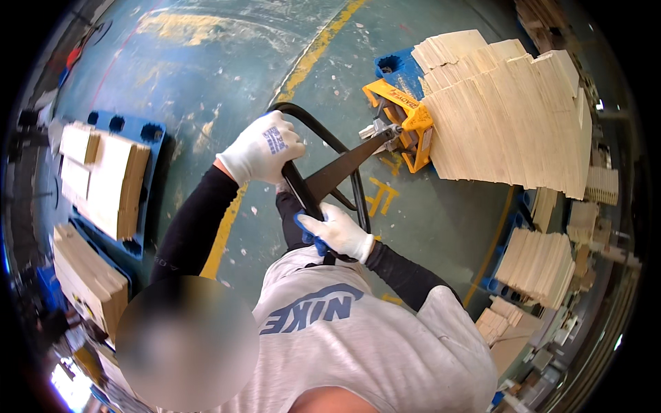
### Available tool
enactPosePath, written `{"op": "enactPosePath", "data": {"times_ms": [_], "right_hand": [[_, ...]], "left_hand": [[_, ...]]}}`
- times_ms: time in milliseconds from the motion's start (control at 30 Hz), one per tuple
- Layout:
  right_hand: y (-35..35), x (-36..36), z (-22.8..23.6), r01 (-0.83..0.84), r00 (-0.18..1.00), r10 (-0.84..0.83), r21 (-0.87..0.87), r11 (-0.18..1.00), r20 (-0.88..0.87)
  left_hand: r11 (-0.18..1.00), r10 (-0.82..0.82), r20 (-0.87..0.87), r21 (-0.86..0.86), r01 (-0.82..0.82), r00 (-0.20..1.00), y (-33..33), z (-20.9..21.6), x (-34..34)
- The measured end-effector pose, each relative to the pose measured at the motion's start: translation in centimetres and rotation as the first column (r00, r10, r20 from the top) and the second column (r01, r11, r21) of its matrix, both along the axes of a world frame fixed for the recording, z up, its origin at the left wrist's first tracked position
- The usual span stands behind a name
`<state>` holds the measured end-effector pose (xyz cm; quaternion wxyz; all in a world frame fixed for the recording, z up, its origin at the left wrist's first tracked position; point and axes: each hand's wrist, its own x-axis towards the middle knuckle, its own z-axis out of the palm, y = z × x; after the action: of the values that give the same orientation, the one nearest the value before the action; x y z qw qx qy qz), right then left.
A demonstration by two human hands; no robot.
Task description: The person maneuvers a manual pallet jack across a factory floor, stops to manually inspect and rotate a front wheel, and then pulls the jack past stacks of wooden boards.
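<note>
A pallet jack's black looped handle (pixel 318 124) slants in front of my body. My left hand (pixel 261 148), in a white glove, is closed round the left side of the loop. My right hand (pixel 337 233), in a white glove with blue on the fingers, is closed on the loop's near end. From the loop a dark flat shaft (pixel 348 165) runs away to the right, down to the jack's yellow body (pixel 407 124). That body stands against a blue pallet (pixel 399 69) stacked with pale wooden boards (pixel 506 113). The jack's forks are hidden by the load.
On the left, blue pallets (pixel 153 172) carry more pale board stacks (pixel 103 179). Further stacks (pixel 536 265) stand on pallets at the right, near my side. Yellow floor lines (pixel 317 51) cross the worn green floor (pixel 200 76).
</note>
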<state>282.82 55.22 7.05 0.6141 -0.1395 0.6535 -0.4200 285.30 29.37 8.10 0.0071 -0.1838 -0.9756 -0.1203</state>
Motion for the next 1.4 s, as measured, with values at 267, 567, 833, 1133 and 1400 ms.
{"op": "enactPosePath", "data": {"times_ms": [267, 567, 833, 1133, 1400], "right_hand": [[-14.1, -3.2, -0.3, 0.143, 0.929, -0.180, -0.136, 0.980, -0.323], [-17.1, 0.6, 1.3, 0.419, 0.507, -0.057, 0.188, 0.888, -0.860], [-26.7, 13.3, -16.8, 0.286, 0.873, 0.076, 0.632, 0.720, -0.482], [-21.6, 4.1, -0.4, 0.743, 0.532, -0.131, 0.387, 0.545, -0.837], [-28.9, 15.3, -12.8, 0.773, 0.307, 0.134, 0.328, 0.543, -0.942]], "left_hand": [[0.969, -0.238, 0.033, -0.065, 0.239, 0.971, -13.4, -1.7, -9.7], [0.863, -0.488, 0.012, 0.158, 0.480, 0.873, -15.3, -4.2, -10.4], [0.800, -0.580, 0.382, 0.104, 0.590, 0.719, -23.6, -20.9, 1.4], [0.693, -0.607, -0.191, 0.347, 0.632, 0.771, -16.7, -7.9, -9.9], [0.719, -0.692, 0.265, 0.171, 0.673, 0.672, -23.3, -16.5, -1.6]]}}
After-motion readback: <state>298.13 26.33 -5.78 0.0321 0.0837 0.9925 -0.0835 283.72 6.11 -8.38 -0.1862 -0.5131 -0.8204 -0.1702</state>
